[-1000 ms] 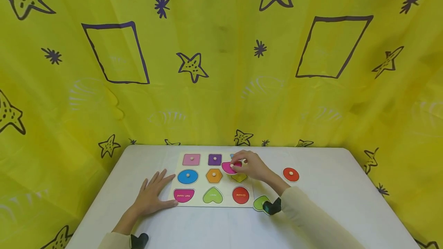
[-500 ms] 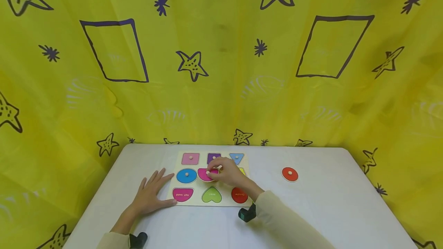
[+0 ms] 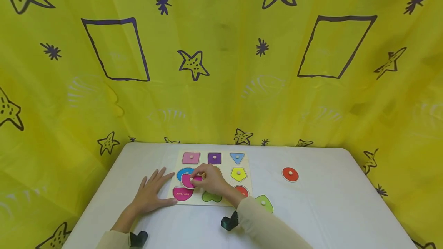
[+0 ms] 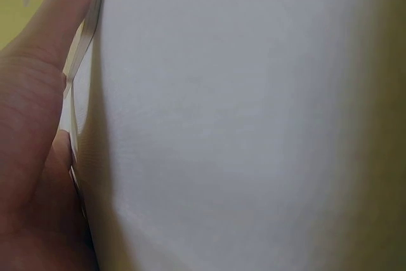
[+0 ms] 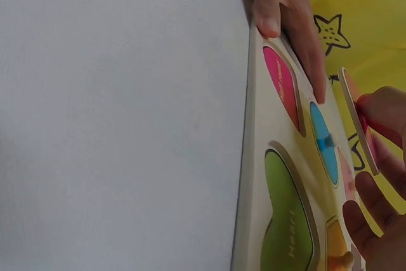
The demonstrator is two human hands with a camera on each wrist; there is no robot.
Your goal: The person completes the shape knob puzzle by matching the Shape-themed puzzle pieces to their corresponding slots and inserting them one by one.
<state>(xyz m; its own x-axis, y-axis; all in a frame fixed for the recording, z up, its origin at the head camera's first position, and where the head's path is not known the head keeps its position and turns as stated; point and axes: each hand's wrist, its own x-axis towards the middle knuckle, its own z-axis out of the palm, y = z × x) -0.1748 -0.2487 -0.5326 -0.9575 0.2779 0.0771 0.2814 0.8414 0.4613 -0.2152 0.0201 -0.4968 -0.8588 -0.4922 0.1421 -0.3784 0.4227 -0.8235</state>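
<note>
My right hand (image 3: 215,181) pinches the knob of the magenta half-round piece (image 3: 187,181) above the board, over the blue oval (image 3: 184,172) and just behind the printed half-round slot (image 3: 182,194). In the right wrist view the piece (image 5: 359,122) is tilted and held clear of the board (image 5: 252,157). My left hand (image 3: 151,193) lies with fingers spread at the board's left edge, its thumb and a fingertip touching it. In the left wrist view the left hand (image 4: 32,112) shows its thumb along the board's edge.
On the white table (image 3: 328,203), a red round piece (image 3: 290,174) lies right of the board and a green heart piece (image 3: 264,203) near its front right corner. Pink, purple, light blue and yellow pieces sit in the board. A yellow patterned curtain (image 3: 221,99) stands behind.
My right hand has carried the magenta piece left and toward the front, from the board's right side to its left. The left hand has stayed in place.
</note>
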